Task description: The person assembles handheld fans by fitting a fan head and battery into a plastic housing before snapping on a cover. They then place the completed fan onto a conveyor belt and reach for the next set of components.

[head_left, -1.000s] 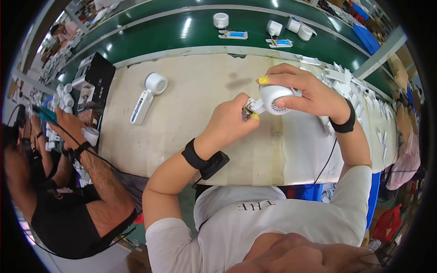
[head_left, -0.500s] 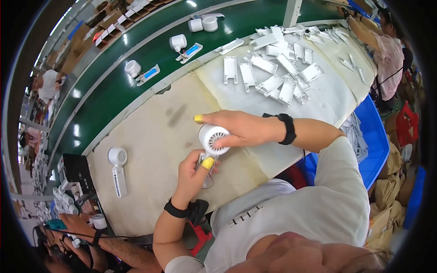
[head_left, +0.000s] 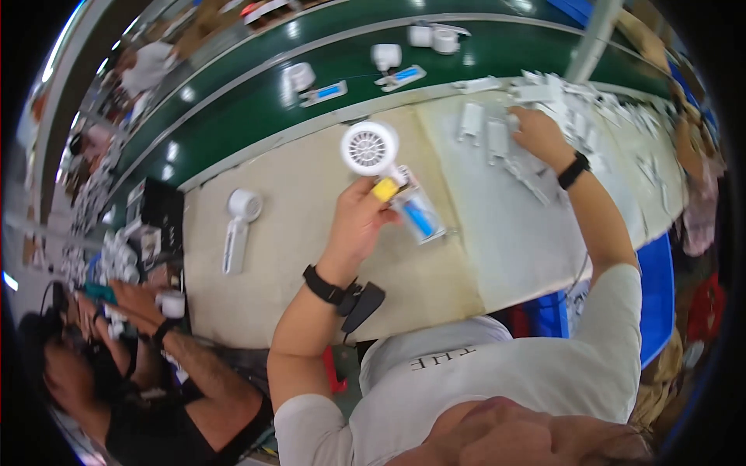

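Note:
My left hand [head_left: 356,225] is closed around the neck of a small white handheld fan [head_left: 369,149], a yellow cover on its thumb. The round grille of the fan faces up. Its handle is uncovered, and a blue battery [head_left: 420,219] shows inside. Over at the pile of white plastic handle covers [head_left: 575,116], my right hand [head_left: 542,140] reaches down with bent fingers. Blur and the hand itself hide whether it grips a piece. Several loose covers [head_left: 497,140] lie beside it.
Another white fan [head_left: 237,233] lies on the table's left. Along the green conveyor [head_left: 342,62] sit fan heads with exposed blue batteries. A black box [head_left: 159,213] stands at the left edge, near a co-worker's arm [head_left: 206,361]. A blue bin [head_left: 657,299] is at right.
My right hand has let go of the fan head and moved right to the pile of covers. My left hand has raised and turned the fan, bringing the battery into sight. The view has shifted.

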`<state>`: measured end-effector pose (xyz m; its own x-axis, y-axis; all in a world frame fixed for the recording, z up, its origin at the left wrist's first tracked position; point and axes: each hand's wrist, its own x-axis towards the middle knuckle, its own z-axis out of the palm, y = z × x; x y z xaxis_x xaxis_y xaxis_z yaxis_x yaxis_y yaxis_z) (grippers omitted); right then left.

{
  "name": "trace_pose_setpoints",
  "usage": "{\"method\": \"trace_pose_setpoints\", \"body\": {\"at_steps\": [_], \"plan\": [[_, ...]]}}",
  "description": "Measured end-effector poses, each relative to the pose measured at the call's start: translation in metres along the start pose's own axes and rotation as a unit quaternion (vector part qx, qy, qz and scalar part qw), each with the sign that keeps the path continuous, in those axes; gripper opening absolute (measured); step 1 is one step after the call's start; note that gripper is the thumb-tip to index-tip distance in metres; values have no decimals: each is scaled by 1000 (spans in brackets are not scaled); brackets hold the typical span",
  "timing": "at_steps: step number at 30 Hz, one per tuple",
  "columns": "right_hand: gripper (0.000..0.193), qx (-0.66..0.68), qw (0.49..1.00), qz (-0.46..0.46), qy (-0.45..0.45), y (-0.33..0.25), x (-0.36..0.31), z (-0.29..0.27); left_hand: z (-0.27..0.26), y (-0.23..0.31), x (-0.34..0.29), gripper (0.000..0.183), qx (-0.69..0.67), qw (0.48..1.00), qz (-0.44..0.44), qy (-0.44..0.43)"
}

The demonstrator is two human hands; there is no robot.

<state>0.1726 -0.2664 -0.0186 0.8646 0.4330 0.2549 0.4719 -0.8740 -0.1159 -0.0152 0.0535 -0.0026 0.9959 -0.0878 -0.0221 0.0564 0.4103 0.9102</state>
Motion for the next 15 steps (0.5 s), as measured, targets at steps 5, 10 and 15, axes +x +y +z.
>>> {"method": "trace_pose_setpoints", "body": {"at_steps": [5,10,15], "plan": [[46,-5,999,27,23,-15,2,-5,3,6,0,31,-49,997,44,27],[46,127,958,-121,229,-45,1,-32,9,3,7,31,-32,995,67,66],[50,347,923,-162,25,-165,-43,-56,5,-2,5,31,-106,986,107,78]]}}
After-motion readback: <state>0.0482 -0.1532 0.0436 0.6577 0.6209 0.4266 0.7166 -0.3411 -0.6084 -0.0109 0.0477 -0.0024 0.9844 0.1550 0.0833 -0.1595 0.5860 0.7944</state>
